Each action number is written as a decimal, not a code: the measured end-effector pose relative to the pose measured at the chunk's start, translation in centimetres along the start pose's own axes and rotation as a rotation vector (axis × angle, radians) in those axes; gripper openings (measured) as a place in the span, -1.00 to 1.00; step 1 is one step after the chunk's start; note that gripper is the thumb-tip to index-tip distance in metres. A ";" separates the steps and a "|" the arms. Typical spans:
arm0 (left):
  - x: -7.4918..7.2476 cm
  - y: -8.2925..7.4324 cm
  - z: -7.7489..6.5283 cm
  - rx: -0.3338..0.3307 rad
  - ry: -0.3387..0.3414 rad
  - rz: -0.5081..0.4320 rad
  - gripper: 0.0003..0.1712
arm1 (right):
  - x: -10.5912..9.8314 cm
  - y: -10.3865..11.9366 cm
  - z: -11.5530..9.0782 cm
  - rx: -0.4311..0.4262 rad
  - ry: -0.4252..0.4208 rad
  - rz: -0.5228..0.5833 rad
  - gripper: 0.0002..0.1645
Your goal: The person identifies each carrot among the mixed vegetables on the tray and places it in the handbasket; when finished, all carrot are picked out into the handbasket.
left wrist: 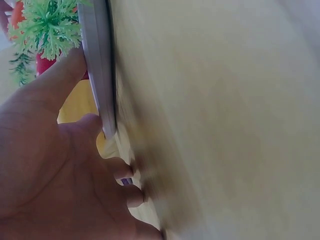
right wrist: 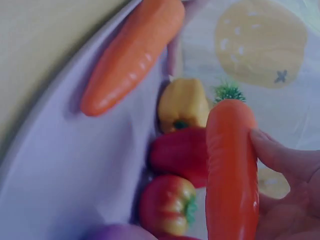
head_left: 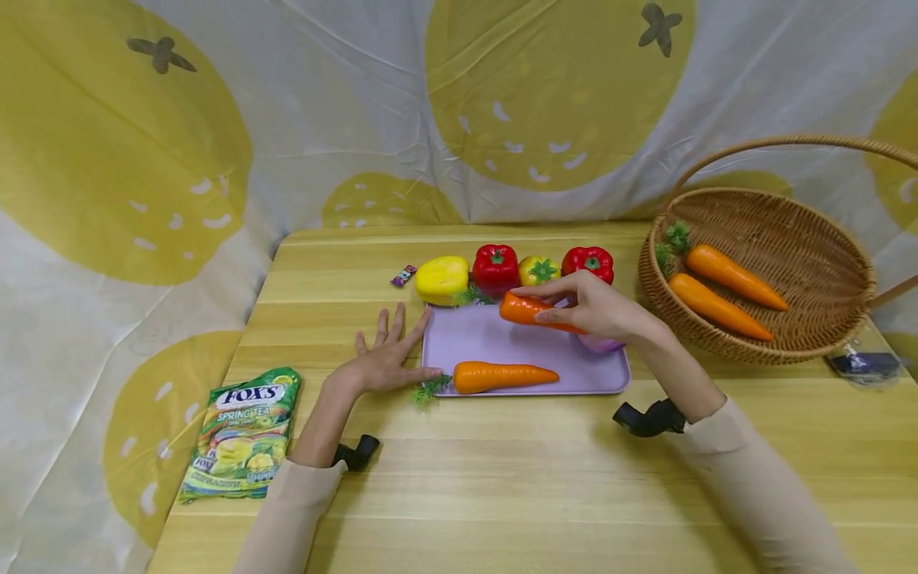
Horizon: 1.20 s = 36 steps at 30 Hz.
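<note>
Above the lilac tray point(head_left: 459, 335) my right hand point(head_left: 598, 307) pinches an orange carrot point(head_left: 523, 309) between thumb and fingers, its leafy end pointing left. In the right wrist view the held carrot point(right wrist: 232, 170) stands in front of the peppers. My left hand point(head_left: 383, 363) lies with fingers spread at the tray's left edge, thumb by the green leaves of a second carrot point(head_left: 502, 376). That carrot lies along the tray's near side. The left wrist view shows the left hand point(left wrist: 65, 145) touching the tray's side point(left wrist: 97, 65). A purple vegetable point(head_left: 601, 344) is partly hidden under the right hand.
Behind the tray stand a yellow pepper point(head_left: 442, 279), red peppers point(head_left: 495, 269) point(head_left: 588, 261) and a yellow-red fruit point(head_left: 538, 269). A wicker basket point(head_left: 825, 239) at right holds two carrots point(head_left: 735, 275). A green candy bag point(head_left: 244, 434) lies left, a small wrapped candy point(head_left: 404, 276) farther back.
</note>
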State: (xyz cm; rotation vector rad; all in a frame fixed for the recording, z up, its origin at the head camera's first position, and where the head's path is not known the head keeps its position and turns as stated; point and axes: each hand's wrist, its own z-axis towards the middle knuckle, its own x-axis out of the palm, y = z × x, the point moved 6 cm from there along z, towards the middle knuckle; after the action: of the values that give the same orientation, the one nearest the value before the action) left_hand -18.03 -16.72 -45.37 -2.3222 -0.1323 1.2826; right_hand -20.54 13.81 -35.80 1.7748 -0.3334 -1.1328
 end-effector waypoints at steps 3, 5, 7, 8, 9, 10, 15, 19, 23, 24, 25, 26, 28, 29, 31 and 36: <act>0.0 0.1 0.1 0.001 -0.001 0.006 0.23 | -1.3 0.3 -0.8 0.008 -0.017 0.027 -0.50; 0.0 0.1 0.1 -0.001 -0.001 0.008 0.22 | -2.3 0.6 -1.5 0.028 -0.039 0.042 -0.50; 0.1 0.2 0.1 0.001 -0.001 0.009 0.22 | -3.5 0.8 -2.4 0.048 -0.075 0.048 -0.50; 0.1 0.1 0.1 0.002 -0.001 0.009 0.22 | -4.2 0.9 -2.8 0.054 -0.095 0.038 -0.50; 0.0 0.1 0.1 0.002 -0.001 0.010 0.22 | -4.9 1.1 -3.3 0.066 -0.117 0.035 -0.49; 0.1 0.1 0.1 0.003 -0.002 0.011 0.22 | -5.7 1.3 -3.9 0.070 -0.139 0.025 -0.49; 0.1 0.2 0.3 0.010 -0.008 0.018 0.22 | -10.1 1.5 -6.5 0.117 -0.236 -0.052 -0.46; 0.2 0.3 0.3 0.017 -0.013 0.021 0.23 | -13.8 0.8 -8.4 0.150 -0.281 -0.093 -0.43; 0.2 0.3 0.3 0.020 -0.014 0.023 0.23 | -17.4 -0.4 -9.7 0.186 -0.307 -0.137 -0.41; 0.2 0.3 0.3 0.019 -0.014 0.023 0.23 | -18.2 -0.8 -9.9 0.193 -0.311 -0.144 -0.41; 0.2 0.4 0.3 0.018 -0.012 0.023 0.23 | -19.0 -1.2 -10.2 0.206 -0.319 -0.170 -0.40; 0.2 0.4 0.3 0.016 -0.010 0.024 0.22 | -19.7 -1.7 -10.5 0.213 -0.322 -0.192 -0.40; 0.3 0.4 0.3 0.016 -0.005 0.024 0.22 | -20.8 -2.7 -11.0 0.244 -0.322 -0.236 -0.39; 0.3 0.4 0.4 0.016 -0.004 0.024 0.22 | -21.2 -3.4 -11.3 0.261 -0.318 -0.251 -0.39; 0.3 0.4 0.4 0.018 -0.004 0.026 0.23 | -21.8 -4.7 -11.9 0.298 -0.294 -0.281 -0.38; 0.3 0.8 0.3 0.015 -0.008 0.026 0.22 | -22.3 -7.8 -12.1 0.386 -0.223 -0.272 -0.34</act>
State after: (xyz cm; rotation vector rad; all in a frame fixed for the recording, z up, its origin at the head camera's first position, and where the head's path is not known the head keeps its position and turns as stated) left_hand -18.21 -17.22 -46.05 -2.3138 -0.0957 1.3011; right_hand -24.56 39.14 -28.93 2.0779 -0.4804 -1.5474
